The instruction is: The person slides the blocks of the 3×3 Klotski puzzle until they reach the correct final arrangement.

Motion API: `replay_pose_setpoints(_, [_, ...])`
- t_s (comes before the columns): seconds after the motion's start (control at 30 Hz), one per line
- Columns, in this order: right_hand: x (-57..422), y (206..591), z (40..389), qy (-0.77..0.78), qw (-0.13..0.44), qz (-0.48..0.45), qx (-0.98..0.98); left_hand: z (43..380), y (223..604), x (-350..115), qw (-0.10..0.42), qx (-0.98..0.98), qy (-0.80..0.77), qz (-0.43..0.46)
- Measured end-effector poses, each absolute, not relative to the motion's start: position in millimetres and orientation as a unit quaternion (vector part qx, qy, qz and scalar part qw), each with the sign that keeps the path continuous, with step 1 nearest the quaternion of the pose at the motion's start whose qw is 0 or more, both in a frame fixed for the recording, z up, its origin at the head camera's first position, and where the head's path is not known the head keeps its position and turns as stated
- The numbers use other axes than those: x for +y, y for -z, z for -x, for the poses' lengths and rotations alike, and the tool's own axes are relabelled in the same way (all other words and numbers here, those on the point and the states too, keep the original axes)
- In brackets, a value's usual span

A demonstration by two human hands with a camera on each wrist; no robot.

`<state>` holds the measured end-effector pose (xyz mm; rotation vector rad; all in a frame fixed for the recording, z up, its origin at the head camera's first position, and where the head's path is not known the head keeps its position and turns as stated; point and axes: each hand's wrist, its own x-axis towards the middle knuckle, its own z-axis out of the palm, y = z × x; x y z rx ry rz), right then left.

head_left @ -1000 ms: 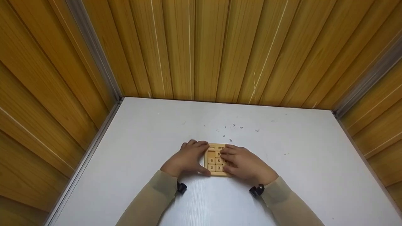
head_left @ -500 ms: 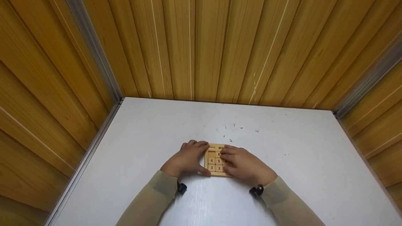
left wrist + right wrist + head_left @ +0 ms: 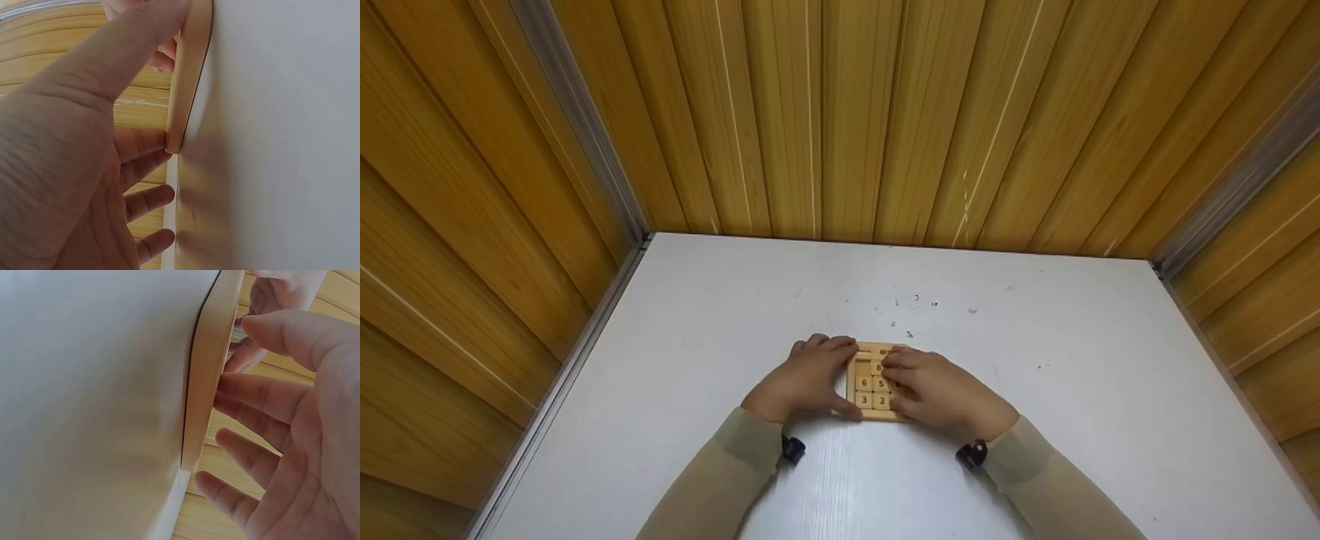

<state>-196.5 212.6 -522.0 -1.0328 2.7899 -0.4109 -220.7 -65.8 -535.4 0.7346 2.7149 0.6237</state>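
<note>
A wooden number slide puzzle lies flat on the white table, its tiles marked 8, 6, 5, 3 and 2 showing. The upper-left cell is bare, and the right column is mostly hidden under fingers. My left hand grips the frame's left side, thumb at the near corner and fingertips at the far one. Over the right side is my right hand, its fingertips touching down around the tiles. In the right wrist view its fingers are extended above the puzzle's edge. The left wrist view shows the left thumb against the wooden rim.
The white table spreads around the puzzle, with small dark scuffs beyond it. Yellow wood-look panels stand behind and at both sides. A small black device sits at each wrist.
The view has shifted very slightly. Both hands stay at the puzzle, and the visible tiles keep the same places.
</note>
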Motion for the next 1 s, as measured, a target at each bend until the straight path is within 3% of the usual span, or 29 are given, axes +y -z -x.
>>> replay_pose_setpoints(1.0, [202.0,516.6,193.0,0.124,0.112,0.336,0.927,221.6,534.6,-66.8,0.137,0.933,-0.213,-0.256])
